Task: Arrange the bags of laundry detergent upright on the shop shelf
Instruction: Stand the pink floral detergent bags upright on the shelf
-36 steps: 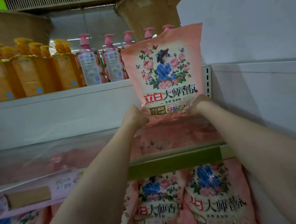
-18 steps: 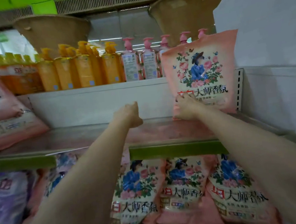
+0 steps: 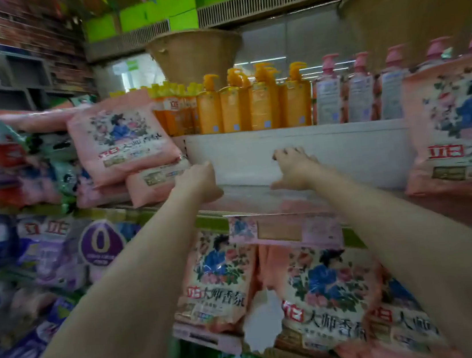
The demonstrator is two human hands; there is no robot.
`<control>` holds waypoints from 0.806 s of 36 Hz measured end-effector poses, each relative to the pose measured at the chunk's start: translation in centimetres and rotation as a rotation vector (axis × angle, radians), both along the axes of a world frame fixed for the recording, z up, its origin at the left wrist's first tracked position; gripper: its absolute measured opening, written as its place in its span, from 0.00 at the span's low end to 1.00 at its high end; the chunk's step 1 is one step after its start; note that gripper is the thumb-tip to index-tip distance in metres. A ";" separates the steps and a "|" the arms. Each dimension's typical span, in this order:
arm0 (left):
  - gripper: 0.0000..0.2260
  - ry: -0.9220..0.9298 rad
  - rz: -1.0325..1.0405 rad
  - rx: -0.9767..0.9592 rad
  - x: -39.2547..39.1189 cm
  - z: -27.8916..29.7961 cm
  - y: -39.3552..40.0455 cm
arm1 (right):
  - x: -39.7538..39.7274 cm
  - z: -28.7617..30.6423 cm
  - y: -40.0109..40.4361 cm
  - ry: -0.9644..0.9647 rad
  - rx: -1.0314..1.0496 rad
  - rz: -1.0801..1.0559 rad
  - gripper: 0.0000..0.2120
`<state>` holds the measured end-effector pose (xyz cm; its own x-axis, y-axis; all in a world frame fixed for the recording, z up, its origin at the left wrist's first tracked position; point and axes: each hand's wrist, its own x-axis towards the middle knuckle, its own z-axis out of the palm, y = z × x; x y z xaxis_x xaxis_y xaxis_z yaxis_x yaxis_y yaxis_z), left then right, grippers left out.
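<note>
The shop shelf (image 3: 261,196) is bare in its middle. One detergent bag (image 3: 459,131) stands upright at its right end; a leaning pile (image 3: 125,145) waits left. Both the left hand (image 3: 199,180), loosely curled, and the right hand (image 3: 293,168), fingers spread, are empty. Next step, probably: grasp a bag from the pile and stand it beside the upright one.

A single wide-angle view comes from the person's head, facing forward and slightly down into the shop shelf (image 3: 261,199) at close range. Both forearms reach away from the camera, entering from the bottom corners, so the hands sit near the middle of the frame. The pump bottles (image 3: 252,107) on the far upper tier stand about level with the lens. The edges bend and blur, most strongly on the left. No second view shares the scene.
</note>
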<state>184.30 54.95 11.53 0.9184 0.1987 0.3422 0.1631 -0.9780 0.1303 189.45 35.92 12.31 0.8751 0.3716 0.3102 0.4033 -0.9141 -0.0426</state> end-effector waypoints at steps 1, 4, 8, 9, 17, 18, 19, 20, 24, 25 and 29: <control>0.19 -0.009 0.008 -0.001 -0.2 0.1 1.5 | 0.0 0.1 1.5 -0.003 0.001 0.015 0.32; 0.20 -0.032 0.049 0.039 -0.8 0.3 5.9 | 0.2 0.3 6.1 -0.003 0.013 0.041 0.33; 0.26 -0.044 0.092 0.041 -0.9 1.0 11.9 | 0.7 1.1 12.2 -0.016 0.008 0.067 0.35; 0.25 -0.041 0.106 0.050 -1.1 1.3 13.2 | 0.9 1.2 13.7 -0.020 0.015 0.073 0.35; 0.23 -0.074 0.203 0.064 -0.9 2.0 23.4 | 2.7 1.1 24.1 -0.046 0.052 0.148 0.40; 0.23 -0.073 0.211 0.079 -1.0 2.0 24.2 | 3.0 1.0 25.0 -0.039 0.064 0.159 0.41; 0.22 -0.067 0.220 0.091 -0.8 1.9 25.0 | 3.3 0.9 25.7 -0.037 0.074 0.166 0.41; 0.22 -0.066 0.226 0.103 -0.5 1.9 25.7 | 3.7 0.9 26.4 -0.034 0.079 0.171 0.41; 0.22 -0.066 0.252 0.087 0.7 1.7 27.8 | 5.0 0.8 28.3 -0.011 0.083 0.176 0.41; 0.23 -0.055 0.253 0.074 1.1 1.7 28.1 | 5.4 0.8 28.6 -0.021 0.077 0.176 0.41; 0.24 -0.063 0.303 0.043 2.9 1.3 29.2 | 7.5 1.0 29.3 -0.011 0.108 0.209 0.38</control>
<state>187.18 84.13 12.85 0.7962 0.4445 0.4105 0.4414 -0.8907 0.1084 196.98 65.22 13.35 0.7786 0.5089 0.3672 0.5847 -0.8008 -0.1300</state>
